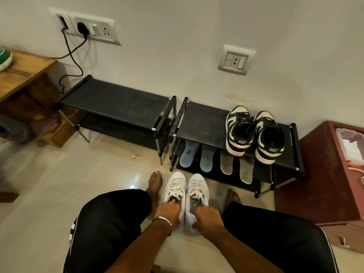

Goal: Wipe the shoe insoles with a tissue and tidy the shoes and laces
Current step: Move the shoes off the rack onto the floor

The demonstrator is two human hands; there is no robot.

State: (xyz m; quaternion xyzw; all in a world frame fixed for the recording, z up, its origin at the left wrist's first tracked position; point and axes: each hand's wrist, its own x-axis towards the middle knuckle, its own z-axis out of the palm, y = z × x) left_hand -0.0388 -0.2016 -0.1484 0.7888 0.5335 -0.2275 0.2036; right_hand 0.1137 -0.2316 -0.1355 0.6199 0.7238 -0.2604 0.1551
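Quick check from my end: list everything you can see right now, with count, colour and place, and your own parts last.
white sneakers: 2, white, on the floor between the feet
black-and-white sneakers: 2, top shelf of the right rack
blue insoles: 2, light blue, leaning on the right rack's lower shelf
grey insoles: 2, grey, beside the blue ones
shoe racks: 2, black, along the wall
wall sockets: 2 plates, white, one with a black plug and cable
wooden table: 1, brown, far left
red-brown cabinet: 1, far right
left hand: on the left white sneaker's opening, bracelet on the wrist
right hand: on the right white sneaker's opening
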